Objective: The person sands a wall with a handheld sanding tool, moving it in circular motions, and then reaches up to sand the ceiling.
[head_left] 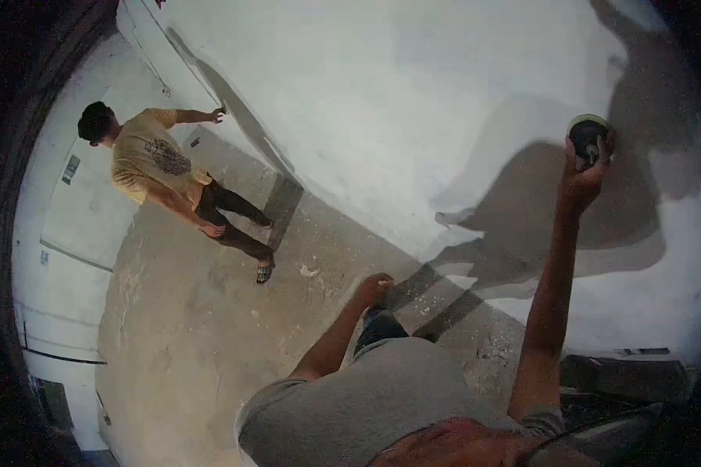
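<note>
My right hand point(588, 167) is raised high at the right, its fingers wrapped round a round dark pad with a pale yellowish rim point(586, 128). The pad is held up to the white wall point(413, 86); whether it presses flat on the surface cannot be made out. Low in front of my body, my left hand point(376, 288) hangs by my thigh with its fingers curled in. Nothing shows in that fist. Strong shadows of my arm and body fall across the wall beside the pad.
Another person point(160, 167) in a yellow T-shirt stands at the left, one arm stretched towards the wall. Pale flecks dot the concrete floor point(187, 335). A dark box-like object point(627, 377) sits at the lower right by the wall. A white door point(86, 202) lies far left.
</note>
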{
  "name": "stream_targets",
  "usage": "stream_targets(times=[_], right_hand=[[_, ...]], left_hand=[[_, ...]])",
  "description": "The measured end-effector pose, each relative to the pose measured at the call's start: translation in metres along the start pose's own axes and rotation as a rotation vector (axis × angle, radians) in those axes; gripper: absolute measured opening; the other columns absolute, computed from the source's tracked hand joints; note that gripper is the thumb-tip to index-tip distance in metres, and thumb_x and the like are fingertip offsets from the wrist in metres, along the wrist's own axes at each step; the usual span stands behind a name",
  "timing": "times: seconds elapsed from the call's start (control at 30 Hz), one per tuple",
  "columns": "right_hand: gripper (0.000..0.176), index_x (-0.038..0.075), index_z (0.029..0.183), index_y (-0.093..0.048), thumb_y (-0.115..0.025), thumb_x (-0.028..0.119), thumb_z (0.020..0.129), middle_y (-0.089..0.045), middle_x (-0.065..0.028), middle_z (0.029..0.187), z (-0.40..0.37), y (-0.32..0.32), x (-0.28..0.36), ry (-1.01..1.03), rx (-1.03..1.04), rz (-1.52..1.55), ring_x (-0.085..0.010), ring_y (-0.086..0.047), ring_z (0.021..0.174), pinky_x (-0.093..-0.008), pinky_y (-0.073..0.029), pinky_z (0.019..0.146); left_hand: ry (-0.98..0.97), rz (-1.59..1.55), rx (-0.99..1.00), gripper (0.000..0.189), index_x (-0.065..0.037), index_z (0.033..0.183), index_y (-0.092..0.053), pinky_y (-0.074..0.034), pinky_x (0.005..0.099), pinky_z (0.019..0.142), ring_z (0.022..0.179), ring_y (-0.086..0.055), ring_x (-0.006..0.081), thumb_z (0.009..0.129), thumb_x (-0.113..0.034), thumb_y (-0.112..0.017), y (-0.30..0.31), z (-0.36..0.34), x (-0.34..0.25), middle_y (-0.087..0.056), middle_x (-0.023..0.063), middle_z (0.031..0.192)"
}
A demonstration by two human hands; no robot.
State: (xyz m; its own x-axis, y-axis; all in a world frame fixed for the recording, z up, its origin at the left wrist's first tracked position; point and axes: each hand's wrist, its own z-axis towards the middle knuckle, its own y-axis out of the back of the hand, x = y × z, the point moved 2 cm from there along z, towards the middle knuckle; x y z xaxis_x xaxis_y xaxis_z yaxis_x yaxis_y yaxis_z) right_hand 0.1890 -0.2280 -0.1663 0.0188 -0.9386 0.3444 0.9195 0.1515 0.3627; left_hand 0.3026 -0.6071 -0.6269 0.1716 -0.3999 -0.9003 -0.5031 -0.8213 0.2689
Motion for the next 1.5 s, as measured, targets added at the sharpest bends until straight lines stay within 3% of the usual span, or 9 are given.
stream_targets(times=[0.2, 0.43, 0.5, 0.63, 0.7, 0.8, 0.9, 1.33, 1.5], right_hand=[[0.059, -0.002, 0.135, -0.043, -0.068, 0.028, 0.091, -0.043, -0.0194, 0.146, 0.018, -0.024, 0.064, 0.34, -0.016, -0.037, -0.033, -0.045, 0.133, -0.041, -0.045, 0.105], [0.054, 0.0, 0.134, -0.045, -0.067, 0.027, 0.092, -0.043, -0.0188, 0.146, -0.004, -0.098, 0.13, 0.317, 0.065, -0.047, -0.0323, -0.048, 0.131, -0.0417, -0.047, 0.103], [0.053, 0.003, 0.135, -0.046, -0.067, 0.026, 0.092, -0.045, -0.0176, 0.144, -0.027, -0.127, 0.123, 0.02, 0.104, -0.054, -0.0319, -0.05, 0.128, -0.0415, -0.048, 0.102], [0.053, 0.007, 0.136, -0.048, -0.068, 0.028, 0.091, -0.049, -0.0169, 0.14, -0.042, -0.146, 0.135, 0.137, -0.06, -0.153, -0.0313, -0.053, 0.124, -0.0401, -0.05, 0.1], [0.054, 0.009, 0.135, -0.049, -0.069, 0.028, 0.09, -0.05, -0.0155, 0.14, -0.037, -0.134, 0.134, -0.056, -0.082, 0.498, -0.031, -0.054, 0.123, -0.0399, -0.051, 0.099], [0.054, 0.011, 0.136, -0.049, -0.07, 0.028, 0.089, -0.048, -0.0145, 0.142, -0.022, -0.114, 0.123, -0.074, -0.022, 0.524, -0.0313, -0.055, 0.122, -0.0412, -0.05, 0.1], [0.054, 0.011, 0.136, -0.05, -0.071, 0.027, 0.088, -0.047, -0.0134, 0.143, -0.004, -0.126, 0.133, 0.256, 0.033, -0.245, -0.032, -0.052, 0.126, -0.0419, -0.049, 0.102], [0.054, 0.012, 0.135, -0.052, -0.072, 0.026, 0.087, -0.047, -0.0142, 0.144, -0.027, -0.142, 0.177, -0.047, -0.013, -0.051, -0.0329, -0.049, 0.128, -0.042, -0.047, 0.104], [0.051, 0.012, 0.135, -0.053, -0.071, 0.024, 0.088, -0.052, -0.0123, 0.14, -0.013, -0.175, 0.223, 0.229, -0.049, -0.095, -0.0298, -0.056, 0.122, -0.0391, -0.05, 0.1]], left_hand=[[-0.2, 0.101, -0.029, 0.026, -0.008, 0.113, -0.066, -0.051, 0.0407, 0.086, 0.096, -0.066, 0.0289, 0.095, -0.026, -0.058, 0.02, 0.008, -0.035, -0.068, 0.0136, 0.112], [-0.146, 0.168, 0.071, 0.029, -0.01, 0.116, -0.064, -0.052, 0.0407, 0.083, 0.087, -0.066, 0.0266, 0.097, -0.03, -0.057, 0.105, 0.049, -0.052, -0.064, 0.0117, 0.117], [-0.166, 0.164, 0.069, 0.029, -0.01, 0.117, -0.064, -0.053, 0.0405, 0.082, 0.086, -0.066, 0.0261, 0.097, -0.031, -0.056, 0.147, 0.07, -0.032, -0.064, 0.0114, 0.117], [-0.213, 0.211, 0.007, 0.025, -0.009, 0.112, -0.064, -0.054, 0.041, 0.078, 0.085, -0.066, 0.026, 0.097, -0.028, -0.058, 0.207, 0.106, -0.01, -0.065, 0.011, 0.112], [-0.344, 0.133, -0.005, 0.023, -0.008, 0.112, -0.064, -0.054, 0.0397, 0.077, 0.085, -0.066, 0.0262, 0.096, -0.024, -0.059, 0.215, 0.109, -0.012, -0.065, 0.0109, 0.11], [-0.383, 0.167, -0.024, 0.021, -0.008, 0.111, -0.064, -0.054, 0.0384, 0.075, 0.083, -0.066, 0.0258, 0.095, -0.021, -0.06, 0.213, 0.104, -0.043, -0.066, 0.0109, 0.11], [-0.376, 0.143, -0.009, 0.021, -0.008, 0.111, -0.064, -0.054, 0.0373, 0.073, 0.079, -0.066, 0.0246, 0.095, -0.019, -0.06, 0.214, 0.099, -0.084, -0.066, 0.011, 0.109], [-0.509, 0.097, -0.008, 0.019, -0.009, 0.11, -0.063, -0.054, 0.0383, 0.074, 0.082, -0.064, 0.0244, 0.096, -0.021, -0.059, 0.222, 0.128, -0.076, -0.066, 0.0097, 0.107], [-0.427, 0.1, 0.01, 0.018, -0.009, 0.109, -0.063, -0.054, 0.0381, 0.074, 0.083, -0.065, 0.0237, 0.096, -0.02, -0.059, 0.239, 0.119, -0.075, -0.065, 0.0091, 0.108]])
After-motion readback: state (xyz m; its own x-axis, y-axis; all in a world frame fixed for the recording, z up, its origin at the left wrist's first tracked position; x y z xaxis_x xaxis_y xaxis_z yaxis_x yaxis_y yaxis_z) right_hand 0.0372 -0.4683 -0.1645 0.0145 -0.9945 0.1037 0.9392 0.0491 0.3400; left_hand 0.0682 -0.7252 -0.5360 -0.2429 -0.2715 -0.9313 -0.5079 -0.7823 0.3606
